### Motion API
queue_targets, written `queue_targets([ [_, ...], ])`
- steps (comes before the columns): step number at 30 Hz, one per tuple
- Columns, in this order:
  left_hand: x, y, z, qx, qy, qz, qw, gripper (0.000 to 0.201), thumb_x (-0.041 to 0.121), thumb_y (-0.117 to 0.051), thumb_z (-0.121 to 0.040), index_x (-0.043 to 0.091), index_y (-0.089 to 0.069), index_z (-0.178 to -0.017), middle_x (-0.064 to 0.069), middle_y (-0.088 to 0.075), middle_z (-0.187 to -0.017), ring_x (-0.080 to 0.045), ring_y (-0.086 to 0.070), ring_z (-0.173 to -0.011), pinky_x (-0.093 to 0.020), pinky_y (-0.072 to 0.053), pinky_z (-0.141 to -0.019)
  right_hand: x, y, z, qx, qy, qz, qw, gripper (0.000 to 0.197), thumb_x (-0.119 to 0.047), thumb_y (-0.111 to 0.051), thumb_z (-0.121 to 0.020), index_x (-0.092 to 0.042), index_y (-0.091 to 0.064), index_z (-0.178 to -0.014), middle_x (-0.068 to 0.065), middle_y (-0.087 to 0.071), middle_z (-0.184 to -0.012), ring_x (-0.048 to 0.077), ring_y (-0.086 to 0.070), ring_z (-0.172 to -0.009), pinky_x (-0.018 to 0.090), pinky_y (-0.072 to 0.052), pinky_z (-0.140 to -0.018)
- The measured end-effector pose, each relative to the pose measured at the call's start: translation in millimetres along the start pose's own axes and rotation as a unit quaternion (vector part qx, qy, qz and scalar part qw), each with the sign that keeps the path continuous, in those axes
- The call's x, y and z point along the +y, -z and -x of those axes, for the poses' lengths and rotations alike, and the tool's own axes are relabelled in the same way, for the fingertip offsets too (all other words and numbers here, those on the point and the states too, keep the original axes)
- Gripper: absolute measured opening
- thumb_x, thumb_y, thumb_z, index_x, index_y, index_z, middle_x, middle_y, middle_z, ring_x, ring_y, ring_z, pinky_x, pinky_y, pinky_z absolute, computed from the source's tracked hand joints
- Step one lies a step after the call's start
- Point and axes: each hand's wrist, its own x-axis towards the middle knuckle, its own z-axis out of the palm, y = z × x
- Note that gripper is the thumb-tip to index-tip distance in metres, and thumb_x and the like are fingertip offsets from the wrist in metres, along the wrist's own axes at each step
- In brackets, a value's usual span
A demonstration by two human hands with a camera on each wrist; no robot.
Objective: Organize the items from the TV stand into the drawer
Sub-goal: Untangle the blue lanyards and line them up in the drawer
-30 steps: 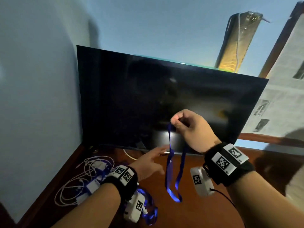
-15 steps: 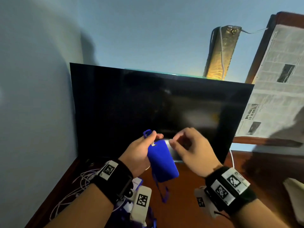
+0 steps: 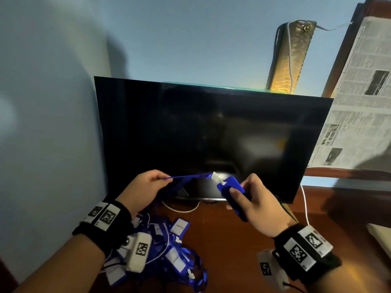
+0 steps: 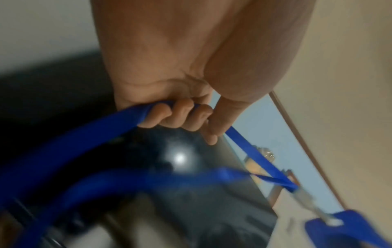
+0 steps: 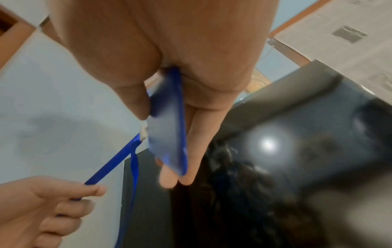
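**Badge holder and strap held up before the TV**

The badge holder (image 3: pixel 231 195) is in the air in front of the TV (image 3: pixel 211 140), above the stand (image 3: pixel 232 240). Wrist views are blurred. No drawer is seen. A pile of lanyards (image 3: pixel 169 250) lies partly hidden under the left wrist. The right hand (image 3: pixel 256 206) pinches the holder between thumb and fingers. The left hand (image 3: pixel 143 189) curls around the strap (image 3: pixel 188 177), stretched to the holder's clip (image 3: pixel 216 177).

I hold a smooth blue plastic badge holder (image 3: pixel 231 194) with a white plastic clip (image 3: pixel 216 177) on a flat blue woven-cloth lanyard strap (image 3: pixel 188 177). The glossy black TV screen (image 3: pixel 211 140) stands on my polished reddish-brown wooden stand top (image 3: pixel 228 235).
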Motion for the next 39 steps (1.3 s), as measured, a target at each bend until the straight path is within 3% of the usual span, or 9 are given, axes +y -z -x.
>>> queue_targets([
  [4,-29.9,40.6,-6.5,0.042,0.059,-0.245,0.967,0.025,0.019,-0.072,-0.089,0.038,-0.065,-0.103,0.002,-0.067,-0.109,-0.026,-0.063,-0.11,-0.042,-0.053,-0.094,-5.8,7.0,5.3,-0.063,0.036,0.079,0.994,0.022,-0.026,-0.061,-0.101,-0.022,-0.04,-0.092,-0.003,-0.075,-0.071,0.008,-0.063,-0.055,0.024,-0.049,-0.056],
  [9,-4.7,21.8,15.1,-0.199,0.005,-0.155,0.968,0.098,0.019,-0.074,-0.069,0.061,-0.033,-0.148,0.01,-0.038,-0.153,-0.017,-0.042,-0.137,-0.04,-0.046,-0.11,-14.7,-14.2,6.1,-0.096,0.095,0.08,0.988,0.025,-0.017,-0.064,-0.085,-0.024,-0.042,-0.094,0.0,-0.059,-0.075,0.011,-0.052,-0.061,0.035,-0.045,-0.062],
  [12,8.0,-7.5,24.6,-0.326,-0.015,-0.017,0.945,0.088,-0.003,-0.075,-0.081,0.042,-0.043,-0.15,0.009,-0.056,-0.145,-0.013,-0.059,-0.129,-0.037,-0.051,-0.109,-25.7,-24.3,4.6,-0.101,0.104,0.088,0.986,0.031,-0.021,-0.068,-0.077,-0.026,-0.043,-0.093,-0.004,-0.055,-0.078,0.01,-0.05,-0.064,0.025,-0.04,-0.06],
  [16,-5.4,-16.9,24.0,-0.311,-0.033,-0.027,0.95,0.02,0.007,-0.076,-0.091,0.01,-0.067,-0.109,-0.002,-0.078,-0.11,-0.017,-0.072,-0.108,-0.045,-0.053,-0.106,-32.0,-19.9,3.6,-0.073,0.118,0.128,0.982,0.043,-0.037,-0.072,-0.068,-0.021,-0.044,-0.097,-0.003,-0.055,-0.085,0.012,-0.05,-0.075,0.032,-0.042,-0.065],
  [21,-12.9,13.7,23.6,-0.277,-0.02,0.01,0.961,0.018,0.038,-0.084,-0.079,0.028,-0.072,-0.086,-0.003,-0.071,-0.08,-0.016,-0.064,-0.071,-0.029,-0.054,-0.076,-11.8,-11.1,9.2,-0.044,0.126,0.177,0.975,0.061,-0.068,-0.074,-0.064,-0.022,-0.049,-0.096,-0.012,-0.051,-0.089,0.008,-0.049,-0.081,0.021,-0.039,-0.067],
  [28,14.1,39.7,20.3,-0.197,-0.098,-0.133,0.966,0.006,0.033,-0.073,-0.093,0.028,-0.075,-0.092,0.002,-0.076,-0.087,-0.011,-0.072,-0.08,-0.032,-0.056,-0.079,15.7,-12.0,8.6,-0.136,0.045,0.089,0.986,0.031,-0.018,-0.071,-0.092,-0.029,-0.051,-0.113,-0.008,-0.067,-0.092,0.009,-0.066,-0.076,0.028,-0.054,-0.061],
  [31,30.6,34.7,27.2,-0.197,-0.117,-0.165,0.959,0.006,0.036,-0.072,-0.093,0.03,-0.074,-0.094,0.003,-0.077,-0.09,-0.013,-0.075,-0.082,-0.029,-0.058,-0.075,23.5,-22.2,3.4,-0.066,0.025,0.119,0.99,0.024,-0.027,-0.073,-0.092,-0.029,-0.06,-0.112,-0.009,-0.07,-0.093,0.007,-0.067,-0.08,0.026,-0.055,-0.07],
  [34,49.8,23.9,38.6,-0.222,-0.145,-0.179,0.947,0.006,0.037,-0.072,-0.094,0.032,-0.073,-0.092,0.006,-0.076,-0.089,-0.009,-0.074,-0.082,-0.025,-0.056,-0.071,27.4,-31.7,-1.6,-0.024,0.046,0.158,0.986,0.018,-0.039,-0.067,-0.096,-0.028,-0.06,-0.084,-0.005,-0.062,-0.07,0.009,-0.057,-0.063,0.025,-0.045,-0.058],
  [39,88.2,-0.4,41.1,-0.204,-0.203,-0.218,0.933,0.014,0.037,-0.078,-0.09,0.025,-0.074,-0.084,0.007,-0.071,-0.073,0.0,-0.062,-0.065,-0.021,-0.05,-0.065,7.9,-52.6,3.9,-0.102,0.134,0.158,0.973,0.01,-0.044,-0.051,-0.104,-0.036,-0.055,-0.109,-0.012,-0.063,-0.082,0.007,-0.059,-0.069,0.031,-0.049,-0.067],
])
